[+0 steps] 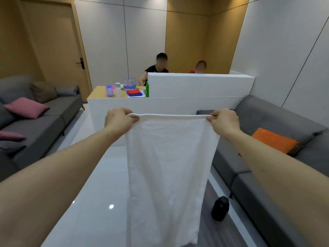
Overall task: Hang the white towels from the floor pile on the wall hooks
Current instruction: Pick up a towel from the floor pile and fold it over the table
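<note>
Two bare arms reach forward. The left hand [119, 120] and right hand [224, 120] each pinch a top corner of a white towel [167, 168], stretched flat between the grips and hanging below them. Keeping that edge taut and level should ease hooking. Beyond the grips stands a white surface [178, 104]. Wall hooks and the floor pile are out of view, possibly behind.

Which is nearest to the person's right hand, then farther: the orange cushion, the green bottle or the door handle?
From the right hand:
1. Orange cushion, on the sofa to its right.
2. Green bottle, on the counter ahead, to the left.
3. Door handle, far left wall.
</note>
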Tool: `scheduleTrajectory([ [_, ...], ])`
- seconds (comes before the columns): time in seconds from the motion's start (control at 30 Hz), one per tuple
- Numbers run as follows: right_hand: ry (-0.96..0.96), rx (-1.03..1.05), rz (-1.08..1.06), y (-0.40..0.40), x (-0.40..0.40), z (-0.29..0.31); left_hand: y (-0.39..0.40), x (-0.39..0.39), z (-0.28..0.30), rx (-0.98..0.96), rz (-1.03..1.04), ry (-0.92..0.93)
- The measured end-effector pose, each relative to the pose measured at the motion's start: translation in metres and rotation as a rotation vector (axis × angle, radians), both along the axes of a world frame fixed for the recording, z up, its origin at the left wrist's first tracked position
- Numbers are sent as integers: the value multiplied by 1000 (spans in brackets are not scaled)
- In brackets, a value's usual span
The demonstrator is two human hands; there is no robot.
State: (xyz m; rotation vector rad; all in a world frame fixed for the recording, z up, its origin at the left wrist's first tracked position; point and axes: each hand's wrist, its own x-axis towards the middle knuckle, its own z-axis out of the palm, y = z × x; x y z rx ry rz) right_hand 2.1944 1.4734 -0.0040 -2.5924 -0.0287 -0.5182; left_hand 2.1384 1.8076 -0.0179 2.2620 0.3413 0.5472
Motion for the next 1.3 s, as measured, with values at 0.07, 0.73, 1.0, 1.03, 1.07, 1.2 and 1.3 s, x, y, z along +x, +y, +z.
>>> scheduleTrajectory([
  [0.07, -21, 39, 18, 6, 18, 3, 4, 16, 4, -43, 7, -28],
  [0.73, 21, 148, 219, -127, -98, -150, -130, -144, -123, -36, 91, 139],
  [1.0, 329, 163, 164, -188, -218, -295, -184, -259, -248, -40, 18, 437],
  [1.03, 357, 155, 155, -193, -236, -308, -188, -272, -261, -41, 7, 463],
  [1.07, 383, 145, 150, -198, -254, -320, -192, -285, -273, -39, -6, 487],
  [1.2, 483, 100, 97, -216, -335, -360, -203, -345, -320, -50, -79, 613],
  [1.3, 598, 61, 112, -227, -397, -383, -204, -396, -352, -37, -146, 717],
])
